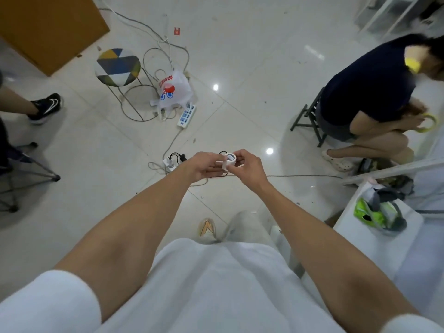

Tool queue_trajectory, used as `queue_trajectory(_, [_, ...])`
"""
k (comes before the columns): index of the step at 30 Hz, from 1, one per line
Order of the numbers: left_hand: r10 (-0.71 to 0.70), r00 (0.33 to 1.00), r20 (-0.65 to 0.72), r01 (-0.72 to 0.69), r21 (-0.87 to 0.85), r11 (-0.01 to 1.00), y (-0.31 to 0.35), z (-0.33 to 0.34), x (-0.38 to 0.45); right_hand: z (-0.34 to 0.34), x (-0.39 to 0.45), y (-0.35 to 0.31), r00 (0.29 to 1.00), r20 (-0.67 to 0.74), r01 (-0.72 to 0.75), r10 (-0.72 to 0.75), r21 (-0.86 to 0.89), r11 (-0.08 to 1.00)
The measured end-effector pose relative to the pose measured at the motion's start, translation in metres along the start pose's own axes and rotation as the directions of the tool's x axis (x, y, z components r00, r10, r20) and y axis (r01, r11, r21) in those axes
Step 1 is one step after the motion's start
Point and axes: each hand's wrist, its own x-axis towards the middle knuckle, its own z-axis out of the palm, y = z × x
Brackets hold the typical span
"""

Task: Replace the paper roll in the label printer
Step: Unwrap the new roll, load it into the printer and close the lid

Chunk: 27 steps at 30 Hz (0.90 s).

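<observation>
An informal workroom: glossy tile floor strewn with cables, a power strip, a stool and white shelving.

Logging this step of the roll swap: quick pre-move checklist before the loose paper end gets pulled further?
1. Paper roll held: ok, right hand grips it.
2. Loose paper end pinched: ok, left hand has it at the fingers.
3. Both hands in view, held over the floor: ok.
4. Label printer within reach: cannot tell, none visible.
5. Unwind direction right for the printer: cannot tell, too small.
6. Footing: not ok, cable and power strip lie ahead on the floor.
</observation>
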Motion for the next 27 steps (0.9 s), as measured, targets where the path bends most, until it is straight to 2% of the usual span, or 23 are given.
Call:
queue_trajectory(8, [-0.007, 0.996, -0.093, 0.012, 0.047, 0.999, 0.067, 0.006, 0.058, -0.029, 0.102, -0.014, 0.992, 0.13, 0.015, -0.001, -0.111, 0.994])
queue_trajectory(11, [-0.017, 0.992, -0.124, 0.026, 0.07, 0.997, 0.101, 0.023, 0.083, -0.053, 0.139, -0.015, 0.991, 0.136, 0.013, 0.007, -0.148, 0.989])
queue_trajectory(16, [0.003, 0.991, -0.133, -0.007, -0.031, 1.0, 0.156, 0.046, 0.12, -0.092, 0.195, -0.026, 0.994, 0.111, 0.024, -0.013, -0.101, 0.995])
queue_trajectory(19, [0.011, 0.988, -0.155, -0.018, -0.043, 0.999, 0.176, 0.052, 0.134, -0.105, 0.226, -0.034, 0.99, 0.144, 0.022, -0.008, -0.101, 0.995])
queue_trajectory(23, [-0.006, 0.993, -0.114, -0.009, -0.125, 0.992, 0.199, 0.047, 0.151, -0.112, 0.261, -0.042, 0.986, 0.165, -0.002, 0.016, -0.086, 0.996])
queue_trajectory(27, [-0.005, 0.989, -0.148, -0.016, -0.141, 0.99, 0.227, 0.04, 0.174, -0.112, 0.3, -0.052, 0.983, 0.179, -0.025, 0.04, -0.084, 0.996])
